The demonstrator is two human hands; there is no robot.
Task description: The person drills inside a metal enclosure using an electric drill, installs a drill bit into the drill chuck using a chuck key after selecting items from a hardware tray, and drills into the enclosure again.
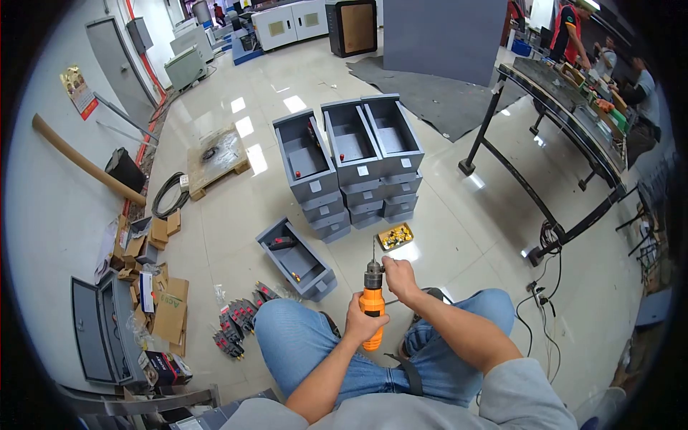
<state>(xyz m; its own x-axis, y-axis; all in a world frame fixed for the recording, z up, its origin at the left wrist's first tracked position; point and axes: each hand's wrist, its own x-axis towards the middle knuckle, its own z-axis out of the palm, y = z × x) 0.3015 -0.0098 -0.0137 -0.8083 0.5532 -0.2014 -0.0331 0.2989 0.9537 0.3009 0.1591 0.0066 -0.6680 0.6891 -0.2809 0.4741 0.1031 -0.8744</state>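
Note:
An orange drill [372, 304] with a black chuck and a long bit pointing away stands out between my knees. My left hand [363, 320] is wrapped round its body. At the chuck's right side my right hand [398, 276] is closed on something I cannot make out. Just beyond the bit lies a small yellow box [395, 236] of yellow and black parts. An open grey box [299, 261] on the floor to the left holds a black and red part [282, 244]. Several black and red parts [233, 322] lie beside my left knee.
Stacked grey boxes [349, 136] stand ahead. A wooden pallet [215, 161] and cardboard pieces [170, 315] are at the left. To the right are a black-framed table [530, 82], cables [541, 297] on the floor, and a person in a red vest [568, 36] among other people.

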